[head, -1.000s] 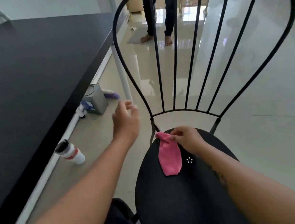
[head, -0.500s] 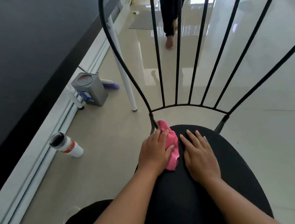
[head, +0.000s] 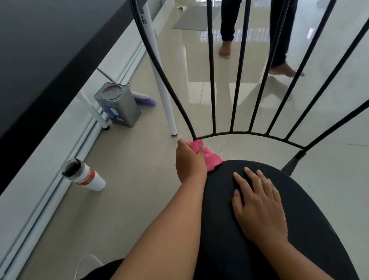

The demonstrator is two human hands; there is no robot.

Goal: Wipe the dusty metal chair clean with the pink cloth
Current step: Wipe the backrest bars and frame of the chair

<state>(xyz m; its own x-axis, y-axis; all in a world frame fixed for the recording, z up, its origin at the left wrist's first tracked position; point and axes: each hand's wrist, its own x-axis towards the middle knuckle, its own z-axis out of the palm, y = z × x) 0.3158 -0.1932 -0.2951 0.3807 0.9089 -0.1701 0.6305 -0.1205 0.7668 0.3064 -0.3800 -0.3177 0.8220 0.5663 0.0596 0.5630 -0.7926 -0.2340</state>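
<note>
— Shiny pale floor tiles (head: pixel 140 209) go all around. On the far left is a long black table top (head: pixel 28 41). Near it on the floor stand a white cup with a dark lid and a red band (head: pixel 83 175) and a grey metal tin (head: pixel 118 105).
— Where is the cloth?
— The left hand (head: pixel 189 161) has its fingers curled round the small pink cloth (head: pixel 210 158). It is pressed at the bottom of the left rod of the black metal chair (head: pixel 306 218), just above the round seat.
— And the other hand?
— The right hand (head: pixel 259 202) lies flat on the seat, fingers spread, holding nothing.
— What could go wrong?
— I think the cloth could catch on the thin rods and slip out. A hard rub could push the chair away if the flat hand lifts. Someone's bare feet (head: pixel 225 50) are behind it.
</note>
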